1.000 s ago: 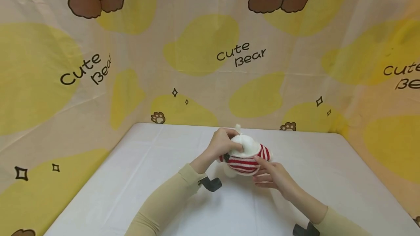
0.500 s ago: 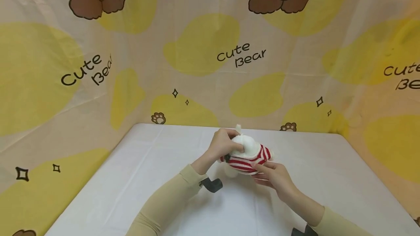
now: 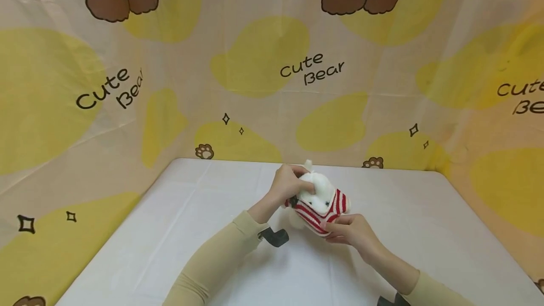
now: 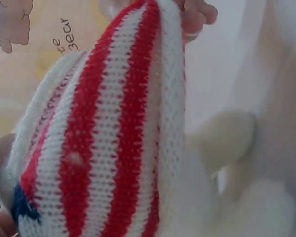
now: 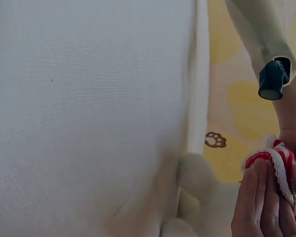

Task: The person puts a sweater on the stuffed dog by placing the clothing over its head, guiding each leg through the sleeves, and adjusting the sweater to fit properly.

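Nearest you, your right hand (image 3: 352, 231) pinched the lower hem of the striped sweater (image 3: 319, 212), fingers (image 5: 259, 202) curled over the red-and-white knit. Just beyond, the white plush toy (image 3: 316, 191) wearing it sat raised off the white table (image 3: 170, 230), near the middle. Your left hand (image 3: 290, 184) gripped the toy's upper side, fingers wrapped round it. Behind stood the bear-print backdrop (image 3: 272, 60).

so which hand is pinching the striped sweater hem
The right hand pinches the hem of the red-and-white sweater; the left hand grips the white plush toy's body instead.
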`<state>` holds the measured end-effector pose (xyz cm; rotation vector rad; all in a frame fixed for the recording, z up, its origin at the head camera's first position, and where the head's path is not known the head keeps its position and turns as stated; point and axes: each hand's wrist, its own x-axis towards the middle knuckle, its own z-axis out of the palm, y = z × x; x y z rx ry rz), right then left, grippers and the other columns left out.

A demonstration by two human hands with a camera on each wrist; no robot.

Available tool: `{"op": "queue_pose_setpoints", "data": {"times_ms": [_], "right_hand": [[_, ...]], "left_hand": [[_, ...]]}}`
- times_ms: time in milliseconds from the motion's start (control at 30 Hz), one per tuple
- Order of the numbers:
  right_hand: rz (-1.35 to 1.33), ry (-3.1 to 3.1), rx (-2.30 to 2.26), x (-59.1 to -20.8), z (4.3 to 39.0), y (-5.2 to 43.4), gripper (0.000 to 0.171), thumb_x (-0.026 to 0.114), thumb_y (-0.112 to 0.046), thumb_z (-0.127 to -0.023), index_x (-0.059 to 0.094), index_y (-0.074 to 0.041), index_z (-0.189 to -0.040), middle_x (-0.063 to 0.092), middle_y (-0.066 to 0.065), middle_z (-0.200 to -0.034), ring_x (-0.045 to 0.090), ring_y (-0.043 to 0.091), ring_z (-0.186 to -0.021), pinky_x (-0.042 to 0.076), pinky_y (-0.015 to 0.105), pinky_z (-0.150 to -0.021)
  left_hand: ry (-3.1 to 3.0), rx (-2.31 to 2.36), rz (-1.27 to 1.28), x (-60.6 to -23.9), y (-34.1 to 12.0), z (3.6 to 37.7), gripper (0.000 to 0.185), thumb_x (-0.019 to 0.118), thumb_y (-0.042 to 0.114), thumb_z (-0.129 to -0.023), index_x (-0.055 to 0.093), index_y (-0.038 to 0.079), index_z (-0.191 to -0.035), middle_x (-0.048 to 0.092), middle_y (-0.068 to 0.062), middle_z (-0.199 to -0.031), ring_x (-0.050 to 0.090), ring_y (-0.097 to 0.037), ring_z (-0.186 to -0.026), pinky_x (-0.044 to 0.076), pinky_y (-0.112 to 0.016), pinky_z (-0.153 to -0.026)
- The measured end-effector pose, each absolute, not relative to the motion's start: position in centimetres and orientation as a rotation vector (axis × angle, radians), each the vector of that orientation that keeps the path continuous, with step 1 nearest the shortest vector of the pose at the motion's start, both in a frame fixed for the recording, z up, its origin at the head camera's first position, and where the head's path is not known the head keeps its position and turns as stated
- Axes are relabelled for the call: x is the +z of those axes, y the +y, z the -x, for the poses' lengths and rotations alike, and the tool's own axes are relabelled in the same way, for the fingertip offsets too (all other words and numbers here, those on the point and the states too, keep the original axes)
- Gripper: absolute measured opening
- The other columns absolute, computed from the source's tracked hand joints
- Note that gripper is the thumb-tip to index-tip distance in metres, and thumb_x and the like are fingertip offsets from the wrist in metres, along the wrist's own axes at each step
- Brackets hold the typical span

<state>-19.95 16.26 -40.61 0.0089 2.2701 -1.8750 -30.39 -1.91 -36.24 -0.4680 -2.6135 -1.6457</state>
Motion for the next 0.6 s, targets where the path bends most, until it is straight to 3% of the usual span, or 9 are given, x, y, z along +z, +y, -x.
{"op": "queue_pose_setpoints", "data": {"times_ms": [200,600], "right_hand": [[0.023,2.250,-1.857,-41.6,20.1,16.2,0.031,0.070,-0.013,-0.083,0.067,0.015,-0.095,0.072,0.012,-0.081,0.070,0.019,-0.070,0.057,0.036,-0.071],[-0.031,2.352,-1.789,-42.4,20.9,16.2,0.031,0.075,-0.014,-0.079,0.068,0.013,-0.091,0.072,0.016,-0.079,0.071,0.023,-0.071,0.057,0.035,-0.069]], "left_hand": [[-2.619,-1.684,0.465,-36.2,-1.9,30.2,0.028,0.083,0.011,-0.054,0.075,0.012,-0.081,0.072,-0.001,-0.081,0.060,-0.009,-0.069,0.051,-0.024,-0.060],[-2.609,-1.777,0.542,-36.6,-2.4,30.4,0.029,0.081,0.008,-0.054,0.076,0.011,-0.082,0.072,-0.001,-0.080,0.061,-0.009,-0.071,0.052,-0.024,-0.064]]}}
